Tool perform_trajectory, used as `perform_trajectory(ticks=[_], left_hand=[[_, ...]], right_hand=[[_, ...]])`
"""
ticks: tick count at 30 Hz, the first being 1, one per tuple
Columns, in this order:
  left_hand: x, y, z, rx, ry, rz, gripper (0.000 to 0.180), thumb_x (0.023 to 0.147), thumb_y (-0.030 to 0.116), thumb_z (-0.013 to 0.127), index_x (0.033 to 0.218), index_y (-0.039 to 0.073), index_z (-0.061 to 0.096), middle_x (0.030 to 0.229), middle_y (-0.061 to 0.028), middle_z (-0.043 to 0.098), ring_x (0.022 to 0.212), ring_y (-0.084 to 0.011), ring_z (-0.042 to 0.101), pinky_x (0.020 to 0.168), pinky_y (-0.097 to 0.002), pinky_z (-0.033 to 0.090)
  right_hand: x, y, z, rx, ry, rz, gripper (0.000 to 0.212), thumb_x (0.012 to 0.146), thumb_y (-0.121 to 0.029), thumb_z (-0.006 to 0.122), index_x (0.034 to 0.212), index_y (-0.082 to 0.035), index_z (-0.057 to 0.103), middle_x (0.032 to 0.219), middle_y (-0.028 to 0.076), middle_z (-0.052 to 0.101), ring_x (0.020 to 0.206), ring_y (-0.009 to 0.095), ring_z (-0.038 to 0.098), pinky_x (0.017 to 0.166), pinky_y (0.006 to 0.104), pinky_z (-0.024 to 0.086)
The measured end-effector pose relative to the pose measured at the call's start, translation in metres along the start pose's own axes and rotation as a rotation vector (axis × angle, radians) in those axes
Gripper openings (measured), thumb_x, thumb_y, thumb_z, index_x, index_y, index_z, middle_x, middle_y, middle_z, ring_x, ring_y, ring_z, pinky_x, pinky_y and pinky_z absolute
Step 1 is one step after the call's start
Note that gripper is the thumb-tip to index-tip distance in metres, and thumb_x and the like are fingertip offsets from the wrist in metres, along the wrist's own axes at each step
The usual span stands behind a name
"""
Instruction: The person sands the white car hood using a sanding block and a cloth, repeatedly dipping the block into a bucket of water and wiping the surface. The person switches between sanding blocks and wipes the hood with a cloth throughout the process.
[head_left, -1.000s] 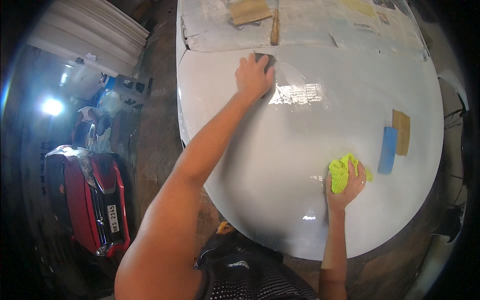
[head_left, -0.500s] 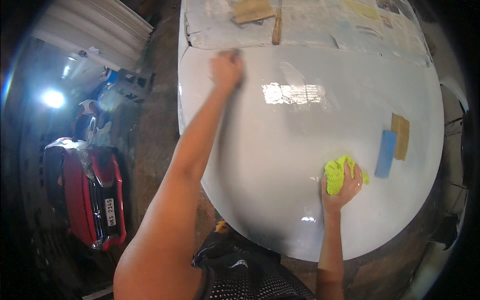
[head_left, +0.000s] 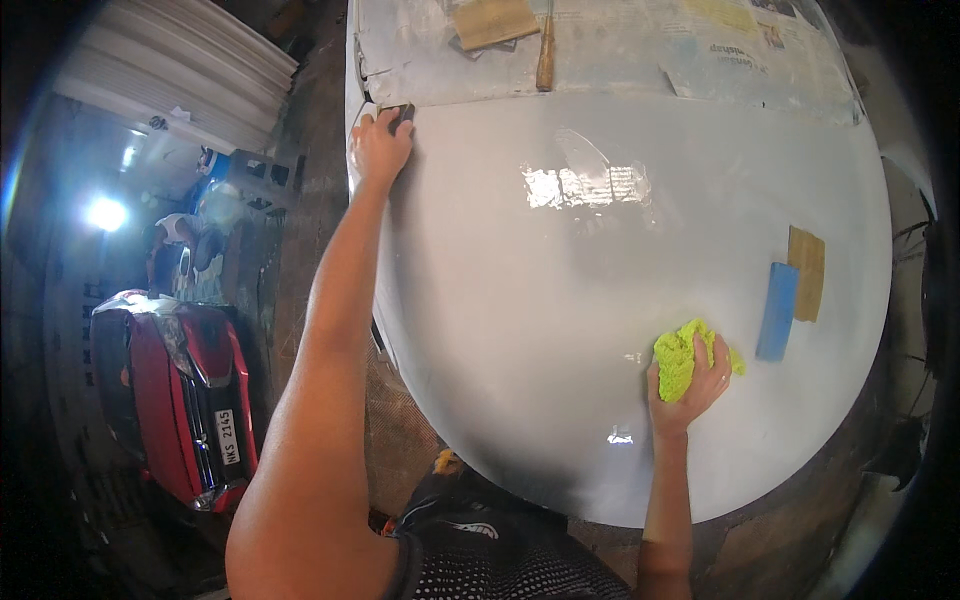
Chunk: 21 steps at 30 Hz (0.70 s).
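Note:
A smooth white-grey car hood spreads before me, wet and shiny in places. At its far left corner, my left hand grips a small dark sanding pad against the surface. The pad's underside is hidden. My right hand rests on the right half of the hood, fingers curled over a crumpled neon yellow-green cloth. Right of that cloth lie a flat blue strip-shaped block and a brown rectangular piece, side by side and touching.
Paper sheeting covers the windshield area beyond the hood. On it rest a tan piece and a wooden-handled tool. A red car stands at the left, with a person behind it. Corrugated panels fill the upper left.
My left hand has slid left across the far edge of the hood with the dark pad, reaching the corner. My right hand and its cloth have stayed nearly in place.

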<state>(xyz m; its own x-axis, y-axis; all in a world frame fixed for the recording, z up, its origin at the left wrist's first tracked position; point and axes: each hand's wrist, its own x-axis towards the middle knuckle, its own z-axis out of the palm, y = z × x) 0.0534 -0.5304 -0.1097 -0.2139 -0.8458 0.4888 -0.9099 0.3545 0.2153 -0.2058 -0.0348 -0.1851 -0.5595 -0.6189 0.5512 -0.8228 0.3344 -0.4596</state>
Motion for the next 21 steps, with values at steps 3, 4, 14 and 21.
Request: perform_trajectory(ticks=[3, 4, 14, 21], left_hand=[[-0.048, 0.030, 0.025, -0.066, -0.009, 0.198, 0.040, 0.089, 0.037, 0.073, 0.121, 0.014, 0.075, 0.106, -0.0195, 0.065, 0.104, -0.0403, 0.061, 0.090, -0.0517, 0.052], [-0.065, 0.047, 0.020, -0.148, -0.057, 0.218, 0.037, 0.090, 0.035, 0.071, 0.118, 0.012, 0.075, 0.106, -0.0192, 0.065, 0.106, -0.0411, 0.061, 0.089, -0.0532, 0.052], [-0.032, 0.115, 0.028, -0.205, -0.114, 0.164, 0.034, 0.091, 0.029, 0.064, 0.120, 0.015, 0.075, 0.129, -0.0173, 0.066, 0.121, -0.0345, 0.060, 0.103, -0.0503, 0.049], [-0.053, 0.131, 0.040, -0.210, 0.004, 0.315, 0.033, 0.089, 0.029, 0.065, 0.115, 0.010, 0.073, 0.124, -0.0198, 0.066, 0.111, -0.0382, 0.063, 0.091, -0.0539, 0.053]], right_hand=[[0.007, 0.008, -0.002, -0.025, 0.013, -0.011, 0.069, 0.071, -0.025, 0.080, 0.135, -0.010, 0.058, 0.142, 0.021, 0.050, 0.133, 0.042, 0.046, 0.108, 0.0576, 0.033], [0.008, 0.015, -0.003, -0.056, 0.021, -0.008, 0.070, 0.071, -0.025, 0.081, 0.135, -0.011, 0.058, 0.142, 0.021, 0.050, 0.133, 0.042, 0.046, 0.108, 0.0576, 0.033], [0.004, 0.008, -0.006, -0.052, 0.003, -0.001, 0.072, 0.071, -0.025, 0.082, 0.138, -0.014, 0.057, 0.142, 0.019, 0.050, 0.133, 0.040, 0.046, 0.108, 0.0571, 0.033], [0.003, 0.006, 0.001, -0.020, 0.017, -0.014, 0.074, 0.070, -0.026, 0.082, 0.138, -0.015, 0.057, 0.142, 0.018, 0.049, 0.133, 0.040, 0.046, 0.108, 0.0574, 0.033]])
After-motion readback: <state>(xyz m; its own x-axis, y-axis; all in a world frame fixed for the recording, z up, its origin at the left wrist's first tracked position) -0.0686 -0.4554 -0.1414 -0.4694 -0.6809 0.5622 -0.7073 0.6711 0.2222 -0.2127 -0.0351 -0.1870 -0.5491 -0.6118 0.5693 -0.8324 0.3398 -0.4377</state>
